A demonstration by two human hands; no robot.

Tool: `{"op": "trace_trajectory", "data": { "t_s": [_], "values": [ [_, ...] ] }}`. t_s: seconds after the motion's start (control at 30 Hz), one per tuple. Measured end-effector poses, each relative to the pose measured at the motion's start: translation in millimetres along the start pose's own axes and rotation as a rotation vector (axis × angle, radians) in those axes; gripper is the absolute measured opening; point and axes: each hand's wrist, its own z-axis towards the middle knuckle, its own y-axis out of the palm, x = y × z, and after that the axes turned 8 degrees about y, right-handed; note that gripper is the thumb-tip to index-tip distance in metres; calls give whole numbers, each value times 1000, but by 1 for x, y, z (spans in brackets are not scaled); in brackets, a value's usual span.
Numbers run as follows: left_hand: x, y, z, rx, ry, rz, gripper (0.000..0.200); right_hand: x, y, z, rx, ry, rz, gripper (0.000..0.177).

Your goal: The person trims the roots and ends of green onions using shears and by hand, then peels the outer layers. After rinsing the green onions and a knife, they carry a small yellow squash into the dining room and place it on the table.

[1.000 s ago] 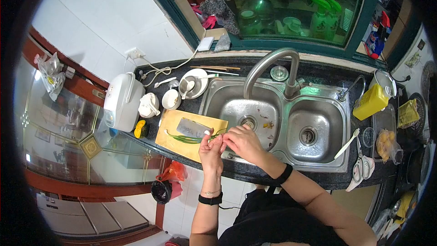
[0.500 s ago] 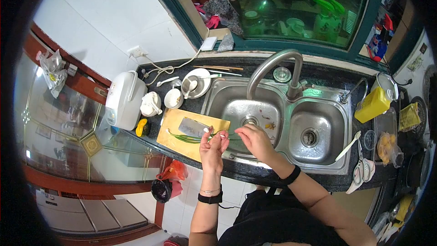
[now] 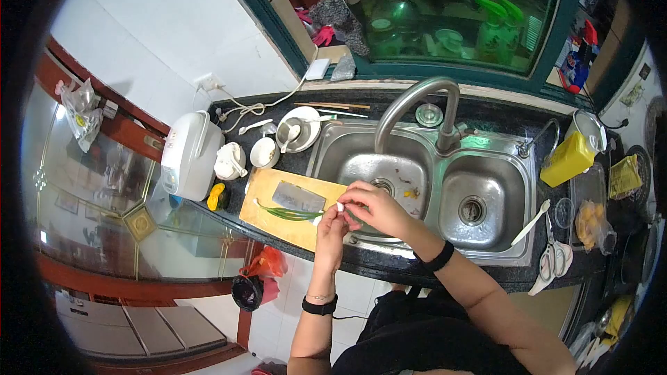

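Note:
My left hand (image 3: 333, 228) is closed near the right end of the cutting board, its fingertips pinching a small white piece that looks like a garlic clove (image 3: 340, 206). Against the same clove press the closed fingertips of my right hand (image 3: 376, 210), which comes in over the sink's front edge. Green scallions (image 3: 292, 214) lie on the wooden cutting board (image 3: 267, 226), their right ends running up to my left hand. Behind them a cleaver's wide blade (image 3: 300, 197) rests flat on the board. My fingers partly hide the clove.
Right of the board sits a double steel sink (image 3: 434, 226) with a curved faucet (image 3: 417, 90) and scraps in its left basin. A rice cooker (image 3: 186, 153), bowls (image 3: 264, 153) and a yellow peeler-like item (image 3: 216, 194) stand left. Scissors (image 3: 551, 264) lie far right.
My right hand has moved left and up, so its fingertips meet those of my left hand at the clove. My left hand has shifted slightly right and down, away from the scallions.

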Motion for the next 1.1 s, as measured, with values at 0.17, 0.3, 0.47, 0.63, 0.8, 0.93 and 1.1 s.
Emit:
{"op": "trace_trajectory", "data": {
  "t_s": [0.17, 0.3, 0.47, 0.63, 0.8, 0.93, 1.1],
  "values": [
    [5, -12, 4, -17, -295, -324, 20, 5, 0, -7, 24, -90, -37, 16],
    [9, -1, 1, -96, -123, 23, 17, 9, 1, -8, 28, -96, 28, 13],
    [-16, -4, 3, -56, 182, 308, 14, 11, 5, -15, 106, 79, 126, 11],
    [-14, 0, 0, 45, 354, 709, 16, 12, 6, -17, 113, 172, 275, 11],
    [2, 14, -3, 67, 394, 866, 16, 14, 7, -17, 134, 109, 154, 11],
    [9, 19, -5, 33, 380, 978, 14, 12, 8, -17, 167, 114, 119, 11],
    [-11, 9, -2, 6, 317, 756, 13, 10, 6, -17, 191, 133, 58, 11]
  ]
}}
